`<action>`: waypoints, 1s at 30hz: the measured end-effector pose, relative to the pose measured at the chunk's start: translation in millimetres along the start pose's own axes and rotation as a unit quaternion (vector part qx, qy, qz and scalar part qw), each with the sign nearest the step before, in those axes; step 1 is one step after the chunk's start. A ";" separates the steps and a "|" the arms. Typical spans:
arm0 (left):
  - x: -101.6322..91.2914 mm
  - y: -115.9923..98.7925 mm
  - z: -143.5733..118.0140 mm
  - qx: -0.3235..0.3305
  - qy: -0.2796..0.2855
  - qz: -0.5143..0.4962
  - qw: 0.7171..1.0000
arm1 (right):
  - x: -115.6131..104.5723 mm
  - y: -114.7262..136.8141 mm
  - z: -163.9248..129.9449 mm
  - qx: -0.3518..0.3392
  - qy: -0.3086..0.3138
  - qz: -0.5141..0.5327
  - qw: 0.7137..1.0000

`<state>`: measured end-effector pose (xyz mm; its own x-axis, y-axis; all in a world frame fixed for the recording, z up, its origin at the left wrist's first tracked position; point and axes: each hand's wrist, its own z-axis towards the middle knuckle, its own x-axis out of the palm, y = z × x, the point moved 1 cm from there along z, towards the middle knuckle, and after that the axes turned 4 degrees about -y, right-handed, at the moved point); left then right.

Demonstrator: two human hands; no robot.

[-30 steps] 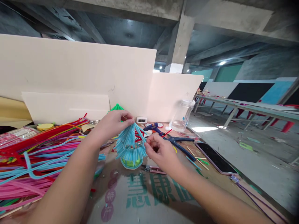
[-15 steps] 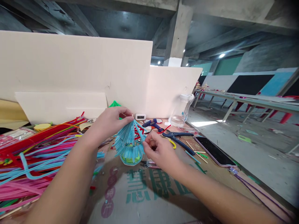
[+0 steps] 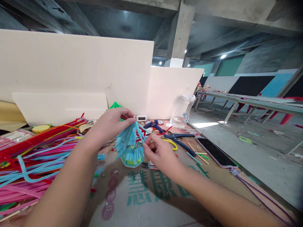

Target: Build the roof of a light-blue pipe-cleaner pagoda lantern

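Observation:
A tiered model made of light-blue pipe cleaners (image 3: pixel 131 153) stands on the cardboard, with a pale green base and some red stems showing through on its right side. My left hand (image 3: pixel 113 124) pinches its pointed top between thumb and fingers. At the model's right edge, my right hand (image 3: pixel 161 153) has thumb and index finger closed on the lower end of a light-blue pipe cleaner (image 3: pixel 141 134) that slopes down from the peak. Small snips (image 3: pixel 150 166) lie beneath the right hand. Behind my left hand, a green cone-shaped piece (image 3: pixel 115 105) is partly hidden.
Loose coloured pipe cleaners (image 3: pixel 54 156) heap up on the left. A blue glue gun (image 3: pixel 155 125), dark-handled pliers (image 3: pixel 181 140), a phone (image 3: pixel 215 153) and a water bottle (image 3: pixel 183 110) lie or stand to the right. A small digital timer (image 3: pixel 141 118) is behind the model, before white boards (image 3: pixel 78 69).
My right hand has shifted very slightly left, close to the model. My left hand keeps its hold on the peak. The whole view has drifted a little.

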<state>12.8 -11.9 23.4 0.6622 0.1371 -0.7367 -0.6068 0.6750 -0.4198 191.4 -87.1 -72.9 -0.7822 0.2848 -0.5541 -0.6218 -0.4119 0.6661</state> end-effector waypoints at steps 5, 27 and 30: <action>0.3 1.3 0.9 -0.001 0.002 0.007 1.000 | 5.5 -3.0 -2.6 -0.014 0.010 -0.016 1.000; -2.6 -3.2 -1.5 0.005 0.009 0.011 1.000 | 8.9 1.5 0.4 0.009 0.034 0.030 0.999; -2.6 -3.8 -1.8 0.009 0.010 0.011 1.000 | 9.0 2.3 1.4 0.013 0.036 0.035 0.999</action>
<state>12.5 -16.1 26.0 0.6394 0.1383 -0.7563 -0.6132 0.6851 -0.3932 182.9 -84.3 -75.7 -0.8198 0.1917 -0.5396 -0.5667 -0.4063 0.7168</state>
